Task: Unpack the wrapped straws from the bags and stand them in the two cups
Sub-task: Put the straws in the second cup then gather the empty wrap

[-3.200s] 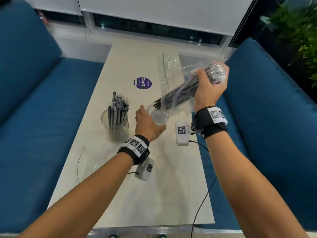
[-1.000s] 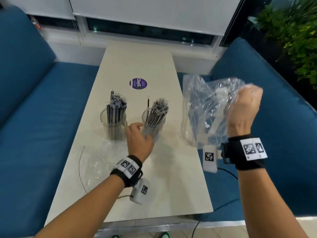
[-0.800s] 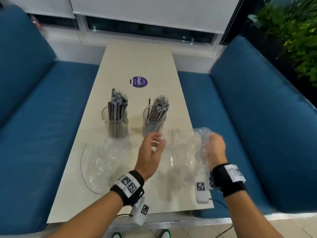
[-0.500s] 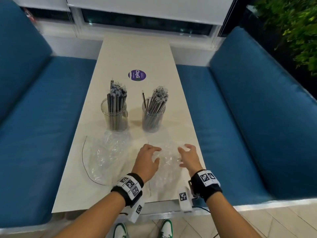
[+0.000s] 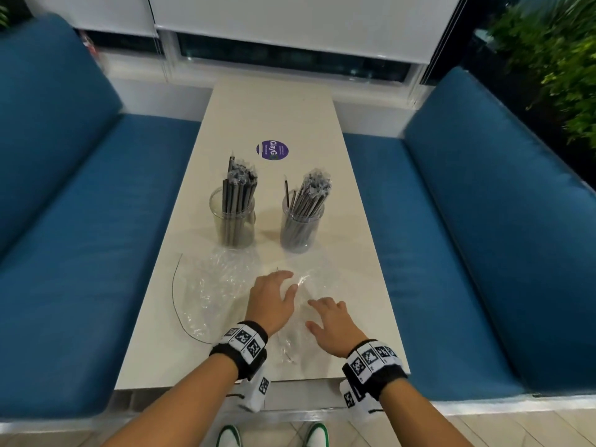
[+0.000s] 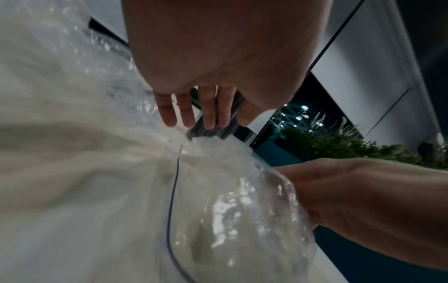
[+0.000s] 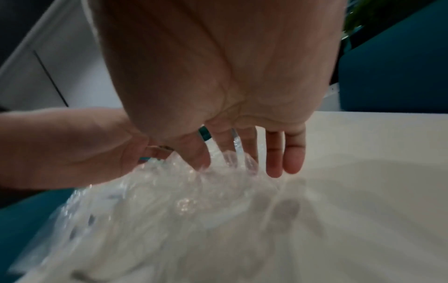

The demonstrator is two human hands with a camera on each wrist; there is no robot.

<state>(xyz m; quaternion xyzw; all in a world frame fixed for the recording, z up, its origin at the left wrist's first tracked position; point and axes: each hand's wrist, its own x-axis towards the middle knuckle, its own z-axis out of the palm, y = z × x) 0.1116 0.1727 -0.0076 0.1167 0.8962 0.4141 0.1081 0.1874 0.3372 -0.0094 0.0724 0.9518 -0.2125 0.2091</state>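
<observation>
At the left of the bench (image 5: 354,221), near its front edge, lies one emptied clear plastic bag (image 5: 209,291), crumpled flat with a thin dark wire (image 5: 174,295) curving along its left side. Just above it in the frame stands the left cup (image 5: 233,217), packed with wrapped dark straws (image 5: 238,188) that rise upright above its rim. Beside it, apart, the right cup (image 5: 301,227) holds its own straws (image 5: 309,196), which lean to the upper right, with one standing alone at the left.

Lower centre, the left hand (image 5: 270,303) rests palm down on the second empty bag (image 5: 317,285), its fingers (image 6: 208,111) straight and slightly spread, holding nothing. To its right, the right hand (image 5: 333,324) lies likewise on the film, fingers (image 7: 274,153) extended and a little apart, tips touching the crinkled plastic.

Both bags look feather-light, limp and slippery; they would likely slide on the smooth bench and are best pinched at a bunched fold or edge. The straws seem light and fairly stiff, their wrappers slick, so a bundle is best gripped around its middle. Both cups look full and light enough to tip if knocked.
</observation>
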